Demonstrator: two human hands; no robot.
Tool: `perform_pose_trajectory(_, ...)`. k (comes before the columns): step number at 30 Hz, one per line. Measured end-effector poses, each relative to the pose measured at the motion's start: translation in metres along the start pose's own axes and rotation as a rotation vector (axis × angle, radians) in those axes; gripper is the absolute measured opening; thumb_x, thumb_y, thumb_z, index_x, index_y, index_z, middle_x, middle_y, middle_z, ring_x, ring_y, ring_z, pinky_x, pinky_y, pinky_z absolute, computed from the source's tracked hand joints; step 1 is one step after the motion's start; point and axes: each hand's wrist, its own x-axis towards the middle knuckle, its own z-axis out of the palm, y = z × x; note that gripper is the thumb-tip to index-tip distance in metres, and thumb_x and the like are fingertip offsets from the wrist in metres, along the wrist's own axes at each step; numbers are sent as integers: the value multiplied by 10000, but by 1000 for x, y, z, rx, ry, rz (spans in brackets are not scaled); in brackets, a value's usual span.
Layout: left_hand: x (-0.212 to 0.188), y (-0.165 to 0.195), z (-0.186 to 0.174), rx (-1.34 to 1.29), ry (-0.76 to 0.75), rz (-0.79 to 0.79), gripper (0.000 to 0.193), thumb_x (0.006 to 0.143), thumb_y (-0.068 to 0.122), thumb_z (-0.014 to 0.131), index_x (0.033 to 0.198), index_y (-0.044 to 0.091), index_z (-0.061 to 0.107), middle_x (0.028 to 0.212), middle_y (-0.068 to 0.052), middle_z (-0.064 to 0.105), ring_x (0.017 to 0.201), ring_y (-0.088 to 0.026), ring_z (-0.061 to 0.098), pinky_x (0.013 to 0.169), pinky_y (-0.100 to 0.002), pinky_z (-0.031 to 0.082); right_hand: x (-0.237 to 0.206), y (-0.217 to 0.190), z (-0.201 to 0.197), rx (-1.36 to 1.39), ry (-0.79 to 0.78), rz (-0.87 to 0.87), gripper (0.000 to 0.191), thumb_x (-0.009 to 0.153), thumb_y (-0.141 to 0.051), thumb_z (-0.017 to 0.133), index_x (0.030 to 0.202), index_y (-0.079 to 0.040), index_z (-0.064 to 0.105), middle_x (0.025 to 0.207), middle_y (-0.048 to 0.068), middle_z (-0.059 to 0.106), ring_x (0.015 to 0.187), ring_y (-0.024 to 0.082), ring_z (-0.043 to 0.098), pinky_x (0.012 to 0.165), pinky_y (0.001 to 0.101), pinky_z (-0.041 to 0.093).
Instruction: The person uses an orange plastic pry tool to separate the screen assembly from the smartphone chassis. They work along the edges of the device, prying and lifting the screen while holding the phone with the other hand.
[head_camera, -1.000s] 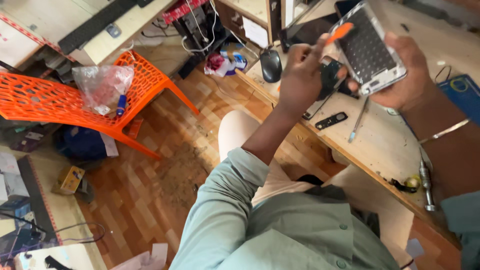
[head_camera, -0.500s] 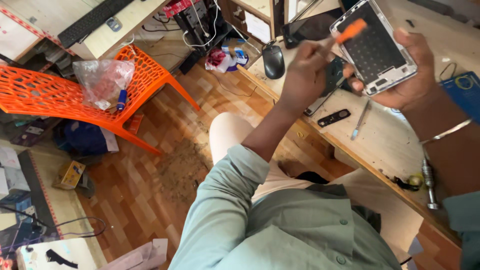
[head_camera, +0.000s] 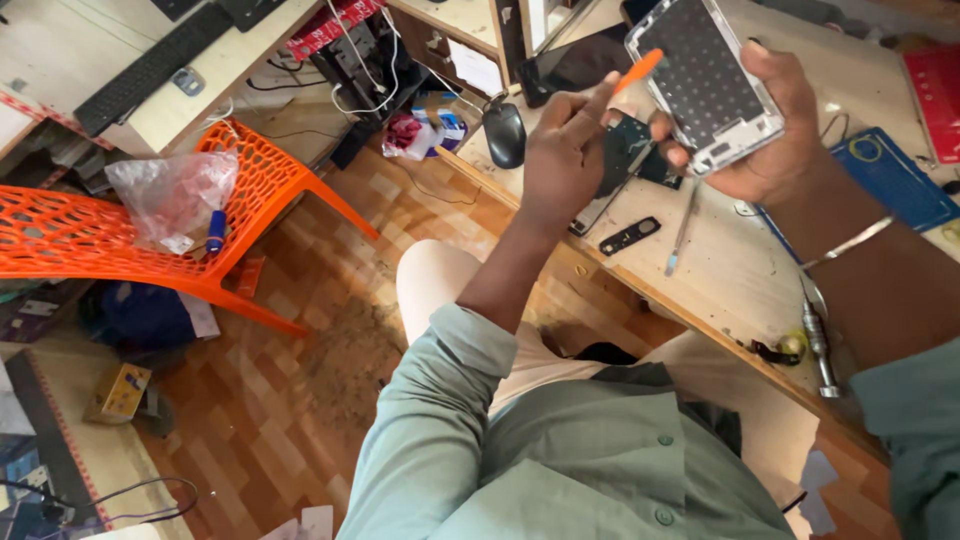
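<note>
Head view, left hand: the left hand (head_camera: 565, 165) is up over the workbench (head_camera: 720, 270), fingers curled together and pinching a slim orange pry tool (head_camera: 637, 70), forefinger laid straight along its shaft.
Head view, pry tool: its orange tip pokes out beyond the fingertips and meets the left edge of the phone frame (head_camera: 705, 80).
Head view, right hand: the right hand (head_camera: 775, 130) cups the phone frame from behind, fingers wrapped round its right and lower edges, thumb pressed on the near corner. A thin metal bangle (head_camera: 850, 242) sits on that wrist.
Head view, phone frame: white-rimmed, its dark inner face dotted all over, tilted and held in the air between both sets of fingers, clear of the bench.
Head view, under the fingers: a dark circuit board (head_camera: 630, 150) lies just below the left knuckles; a small black part (head_camera: 630, 235) and thin tweezers (head_camera: 683, 225) lie lower down on the bench.
Head view, left of the fingers: a black mouse (head_camera: 505, 132) is near; an orange mesh chair (head_camera: 150, 240) stands well apart on the wooden floor.
Head view, right of the fingers: a blue mat (head_camera: 885, 180).
</note>
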Motion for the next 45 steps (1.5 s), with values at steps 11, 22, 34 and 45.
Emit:
perform_pose_trajectory(11,-3,-17,2,19,-29,64,468,981,29,661,1393,249,630,1014,-46,661,838,-197,698,769,-289,576,9,8,2,2,-3,39,514,1117,-424,572,1379,19,558,1288,207,671,1132,323,682,829,440,578)
perform_pose_trajectory(22,-1,-20,7,193,-42,60,373,979,95,684,1328,227,686,1001,-43,660,782,-218,695,695,-318,559,12,16,-1,-299,161,-47,326,1066,-103,659,1347,58,612,1248,204,685,1203,333,696,1125,526,539)
perform_pose_trajectory(34,-4,-14,8,219,-56,14,254,987,147,681,1236,157,728,946,-46,695,766,-248,708,684,-362,562,8,16,-3,-249,170,-264,153,1070,120,709,1173,15,666,1153,114,717,1093,230,714,1020,401,585)
perform_pose_trajectory(45,4,-9,6,348,67,-36,185,996,177,659,1134,90,746,899,-100,643,725,-282,661,654,-388,526,10,13,-1,-143,152,-253,193,1071,101,691,1215,-18,646,1193,103,719,1150,243,724,1080,432,604)
